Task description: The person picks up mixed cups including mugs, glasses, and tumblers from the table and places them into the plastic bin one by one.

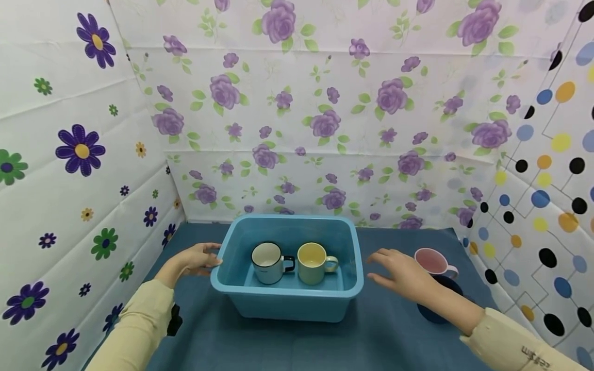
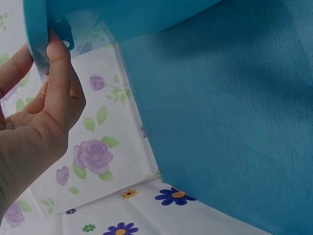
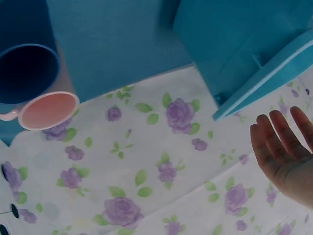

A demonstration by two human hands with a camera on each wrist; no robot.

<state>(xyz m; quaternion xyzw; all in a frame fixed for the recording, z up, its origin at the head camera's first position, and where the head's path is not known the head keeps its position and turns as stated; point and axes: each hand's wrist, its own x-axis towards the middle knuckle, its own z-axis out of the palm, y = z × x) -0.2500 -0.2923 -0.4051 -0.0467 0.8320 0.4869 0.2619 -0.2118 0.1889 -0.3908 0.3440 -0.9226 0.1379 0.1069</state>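
Observation:
A blue plastic basin [image 1: 297, 304] sits on the table, with a white mug [image 1: 268, 273] with a black rim and handle beside a yellow mug [image 1: 312, 265] inside it. At the basin's left side, my left hand [image 1: 197, 260] pinches the rim; the left wrist view shows thumb and fingers [image 2: 59, 73] on either side of the rim's edge [image 2: 36, 29]. My right hand [image 1: 399, 270] is held out just off the right rim, fingers [image 3: 274, 139] spread and nothing in them.
Behind my right forearm stand a pink mug [image 1: 431, 263] and a dark blue mug [image 1: 433, 312], partly hidden by the arm. Flowered cloth [image 1: 325, 123] hangs behind the blue table [image 1: 297, 350], with patterned cloth on both sides.

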